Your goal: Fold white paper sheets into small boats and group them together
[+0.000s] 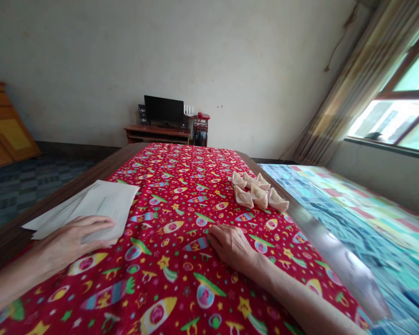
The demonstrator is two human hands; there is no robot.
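Near the table's left side, a stack of white paper sheets (104,200) lies slightly fanned out. My left hand (80,235) rests on its near part, thumb and fingers apart and stretched over the top sheet. Further right, my right hand (230,244) lies on the red patterned cloth (181,265), its fingers curled in a loose fist; no object shows in it. Beyond that hand, several folded paper pieces (259,194), cream and boat-shaped with pointed corners, are grouped in two rows near the cloth's right edge.
Dark brown table edges (84,174) show on both sides of the cloth. To the right is a bed with a blue checked cover (321,204). A monitor (164,110) stands on a low desk (157,130) by the far wall. An orange cabinet (9,125) stands at left.
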